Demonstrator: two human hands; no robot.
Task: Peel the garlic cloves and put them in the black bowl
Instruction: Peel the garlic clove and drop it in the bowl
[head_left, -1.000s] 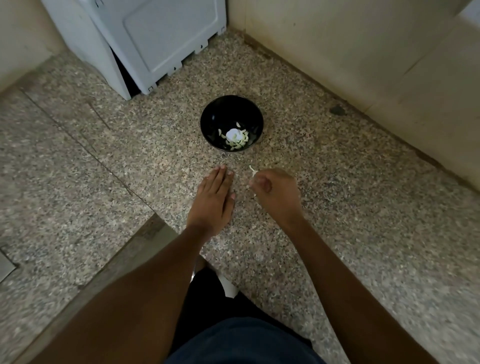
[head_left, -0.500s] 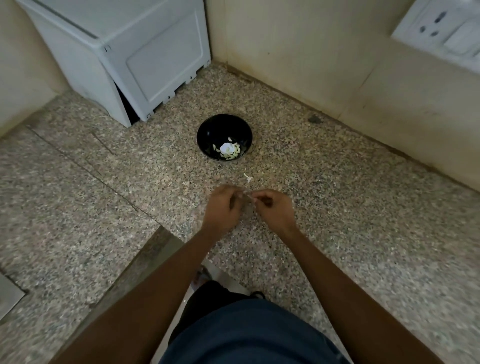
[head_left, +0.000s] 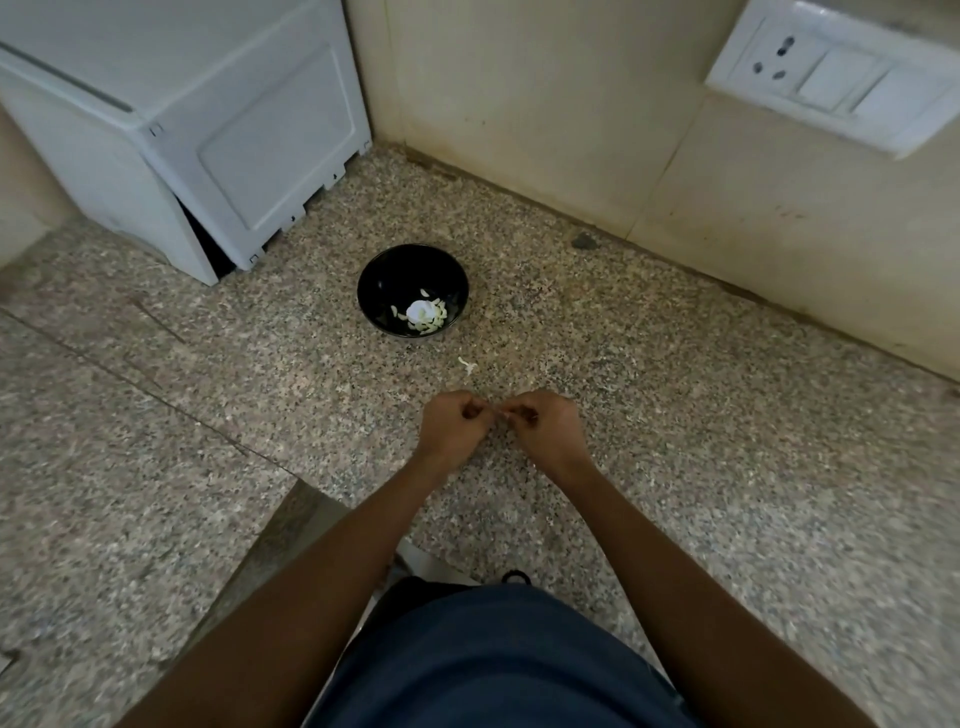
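Both hands, left (head_left: 453, 427) and right (head_left: 545, 426), pinch one small clove (head_left: 497, 411) between them, near the bowl (head_left: 413, 289) with bare floor (head_left: 701, 441) around.

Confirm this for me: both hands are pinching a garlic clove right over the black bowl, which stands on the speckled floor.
Not quite. The left hand and right hand pinch something small between them, but not over the black bowl: they are nearer the person, apart from it. The bowl does stand on the speckled floor, as the head view shows.
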